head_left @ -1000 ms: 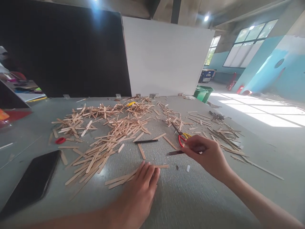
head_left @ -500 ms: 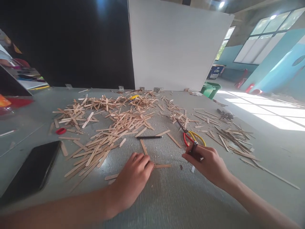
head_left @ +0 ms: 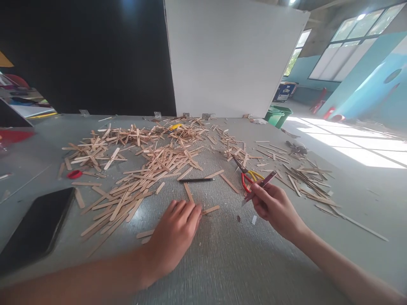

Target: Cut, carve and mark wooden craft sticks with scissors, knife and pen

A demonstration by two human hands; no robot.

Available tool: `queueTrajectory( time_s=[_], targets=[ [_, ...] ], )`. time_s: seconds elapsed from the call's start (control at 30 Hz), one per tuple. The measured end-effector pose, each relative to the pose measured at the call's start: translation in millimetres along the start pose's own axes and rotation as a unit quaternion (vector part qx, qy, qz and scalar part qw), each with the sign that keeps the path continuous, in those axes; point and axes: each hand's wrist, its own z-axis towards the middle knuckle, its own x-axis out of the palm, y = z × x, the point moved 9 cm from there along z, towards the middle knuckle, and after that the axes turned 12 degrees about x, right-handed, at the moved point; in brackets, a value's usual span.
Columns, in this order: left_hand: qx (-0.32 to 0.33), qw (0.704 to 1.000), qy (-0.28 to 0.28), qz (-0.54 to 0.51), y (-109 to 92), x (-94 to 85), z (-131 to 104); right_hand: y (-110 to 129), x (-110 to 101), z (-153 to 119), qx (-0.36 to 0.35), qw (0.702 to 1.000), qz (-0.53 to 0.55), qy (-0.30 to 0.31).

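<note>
My right hand (head_left: 276, 207) is closed round a slim utility knife (head_left: 269, 179) with a dark handle; its thin blade points down to the left over the table. My left hand (head_left: 176, 231) lies low on the table, fingers curled over a wooden craft stick (head_left: 211, 209) whose end sticks out to the right. Its fingertips hide the rest of that stick. Another craft stick (head_left: 188, 192) runs up from the fingers toward a black pen (head_left: 197, 180). Just beyond the knife, scissors (head_left: 246, 176) with red and yellow handles lie on the table.
A large heap of craft sticks (head_left: 165, 159) spreads across the table's middle and left. Thin split strips (head_left: 313, 182) lie at the right. A black phone (head_left: 38, 224) and a red ring (head_left: 74, 174) are at the left. Black and white panels (head_left: 232, 59) stand behind.
My right hand has turned, bringing the knife into plain view with its blade toward the left. The stick under my left hand has tilted, its right end now higher. The view has shifted slightly.
</note>
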Motion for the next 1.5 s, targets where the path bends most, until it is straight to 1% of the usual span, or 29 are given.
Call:
queueTrajectory(
  time_s=[0.1,0.2,0.33,0.4,0.5,0.57,0.67,0.73,0.83,0.93,1.1,1.2,1.23,1.3,1.37,1.5],
  targets=[
    [0.002,1.0,0.004,-0.011,-2.4,-1.6,-0.4,-2.5,-1.3,2.7,0.001,1.0,-0.001,-0.001],
    [0.005,1.0,0.01,-0.024,0.8,-2.4,-0.2,-5.5,-3.3,3.9,0.0,1.0,-0.005,-0.006],
    [0.033,0.998,0.005,-0.048,0.3,-1.3,0.0,-6.6,-5.4,4.6,-0.003,1.0,-0.016,-0.014],
    [0.035,0.998,-0.004,-0.046,-4.0,-2.0,-1.1,-5.3,-5.9,4.9,-0.009,0.999,-0.023,-0.021],
    [0.011,0.999,-0.006,-0.034,-13.7,-5.2,-3.8,-1.5,-5.8,5.1,-0.024,0.998,-0.039,-0.031],
    [-0.001,0.998,0.025,-0.05,-22.3,-3.2,-5.4,0.5,-5.4,4.9,-0.036,0.997,-0.057,-0.038],
    [0.031,0.995,0.058,-0.074,-36.4,-2.3,-6.0,0.8,-4.2,4.6,-0.06,0.992,-0.103,-0.045],
    [0.054,0.992,0.067,-0.091,-40.4,-1.9,-6.0,-0.6,-2.3,4.6,-0.08,0.985,-0.144,-0.043],
    [0.063,0.989,0.069,-0.117,-38.6,0.1,-6.3,-3.6,3.1,4.2,-0.106,0.973,-0.206,-0.023],
    [0.065,0.985,0.074,-0.143,-36.9,2.7,-6.5,-7.0,11.2,1.8,-0.11,0.963,-0.247,0.01],
    [0.079,0.977,0.1,-0.17,-39.0,5.7,-5.1,-11.1,28.1,-9.5,-0.08,0.962,-0.257,0.049],
    [0.082,0.977,0.094,-0.174,-39.0,5.0,-4.6,-8.4,39.1,-18.1,-0.097,0.956,-0.27,0.051],
    [0.082,0.977,0.089,-0.176,-38.9,4.9,-4.6,-10.0,42.7,-19.5,-0.093,0.957,-0.27,0.058],
    [0.081,0.977,0.076,-0.179,-38.6,4.3,-4.1,-18.2,49.7,-19.7,-0.062,0.959,-0.263,0.083],
    [0.082,0.977,0.076,-0.183,-39.4,4.7,-2.5,-25.8,55.4,-18.8,-0.04,0.959,-0.263,0.101],
    [0.088,0.973,0.103,-0.189,-43.2,6.2,3.8,-25.9,61.7,-16.2,-0.071,0.948,-0.298,0.086]
  ],
)
